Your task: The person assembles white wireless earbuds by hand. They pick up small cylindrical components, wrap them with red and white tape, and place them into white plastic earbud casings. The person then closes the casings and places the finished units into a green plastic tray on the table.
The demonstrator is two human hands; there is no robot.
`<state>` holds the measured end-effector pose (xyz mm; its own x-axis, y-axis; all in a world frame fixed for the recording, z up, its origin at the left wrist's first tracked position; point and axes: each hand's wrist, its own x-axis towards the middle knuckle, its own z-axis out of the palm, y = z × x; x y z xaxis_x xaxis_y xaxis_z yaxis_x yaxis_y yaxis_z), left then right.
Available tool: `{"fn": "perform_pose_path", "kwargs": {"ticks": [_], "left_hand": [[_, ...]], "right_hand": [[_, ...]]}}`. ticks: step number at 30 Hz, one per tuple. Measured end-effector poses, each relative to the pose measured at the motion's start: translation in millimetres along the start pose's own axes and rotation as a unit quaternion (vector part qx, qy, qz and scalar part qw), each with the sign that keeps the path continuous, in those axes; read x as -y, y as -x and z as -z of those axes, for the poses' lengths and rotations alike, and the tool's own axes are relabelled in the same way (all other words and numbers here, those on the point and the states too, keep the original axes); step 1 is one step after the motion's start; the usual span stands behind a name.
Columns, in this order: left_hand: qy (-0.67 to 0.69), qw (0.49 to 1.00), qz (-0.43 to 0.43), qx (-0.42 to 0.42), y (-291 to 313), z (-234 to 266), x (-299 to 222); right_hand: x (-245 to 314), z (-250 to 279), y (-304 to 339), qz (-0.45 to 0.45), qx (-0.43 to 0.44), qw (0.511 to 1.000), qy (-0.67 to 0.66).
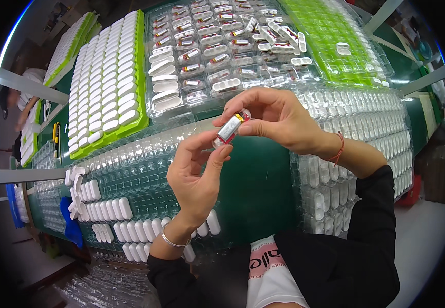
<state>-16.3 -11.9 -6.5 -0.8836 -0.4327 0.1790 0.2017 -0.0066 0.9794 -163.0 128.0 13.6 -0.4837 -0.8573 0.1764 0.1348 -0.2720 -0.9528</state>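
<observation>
Above the green tabletop, both my hands hold one small oblong unit (229,128). It has a silver, battery-like block in the middle, red and yellow edging, and clear rounded ends. My left hand (196,169) pinches its lower end between thumb and fingers. The upper end is gripped by my right hand (284,123), thumb in front and fingers curled behind. The unit is tilted, its upper end leaning right. Beyond my hands, clear trays (196,105) carry rows of similar units and white oblong shells. A loose heap of white cases (281,38) lies on their far right part.
White oblong covers (112,209) stand in rows at the lower left, beside a blue cloth (71,223). A lime-green tray (144,120) of white covers is at the left. Stacked clear trays with white parts (358,123) flank my right arm. Another green tray (325,31) lies behind.
</observation>
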Motion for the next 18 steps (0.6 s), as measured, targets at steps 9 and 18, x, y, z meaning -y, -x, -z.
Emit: {"fn": "perform_pose_path", "kwargs": {"ticks": [9,18], "left_hand": [[-0.039,0.989,-0.140,-0.009,2.8,-1.7,5.6],[-0.140,0.965,-0.220,-0.005,-2.0,0.3,8.0]], "right_hand": [[2.9,4.4,12.6,0.172,0.026,0.955,0.242],[4.4,1.7,13.4,0.248,0.019,0.906,0.342]]}}
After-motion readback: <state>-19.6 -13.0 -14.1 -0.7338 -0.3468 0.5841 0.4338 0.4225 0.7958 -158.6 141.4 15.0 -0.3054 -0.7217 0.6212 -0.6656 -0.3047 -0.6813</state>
